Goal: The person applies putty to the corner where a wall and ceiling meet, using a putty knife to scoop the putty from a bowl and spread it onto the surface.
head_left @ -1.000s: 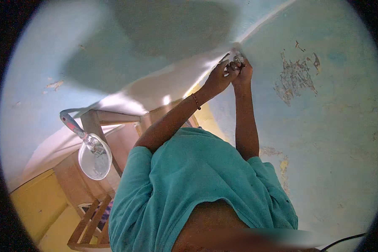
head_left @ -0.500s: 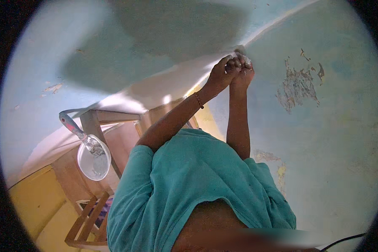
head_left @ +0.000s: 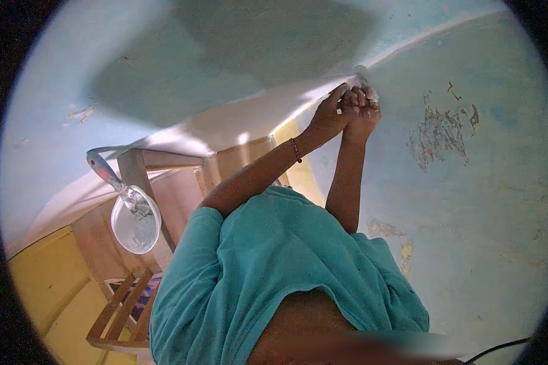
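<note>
Step in hand, as judged: both arms raised, working a small pale lump [head_left: 372, 95] against the wall [head_left: 481, 231], at its top edge where the blue paint meets the white band [head_left: 256, 115] above.

Right hand [head_left: 364, 111]: curled into a tight fist, knuckles up, closed around the lump; only a whitish bit shows past the fingers, against the wall's top edge. What the lump is made of cannot be told.

Left hand [head_left: 330, 114]: narrow, fingers bent and laid against the right fist, fingertips up at the same edge. Whether it grips anything itself cannot be told. Thin bracelet [head_left: 295, 149] on that wrist.

Next move, as judged: calls for steady pressure at the seam with both arms at full stretch, the left hand bracing the right so the lump stays on the edge.

Nearby: patch of flaked paint [head_left: 438, 131] on the wall, right of the hands, apart from them. Round white lamp head [head_left: 135, 226] on a jointed arm and a wooden chair [head_left: 119, 313] at lower left, well apart.
</note>
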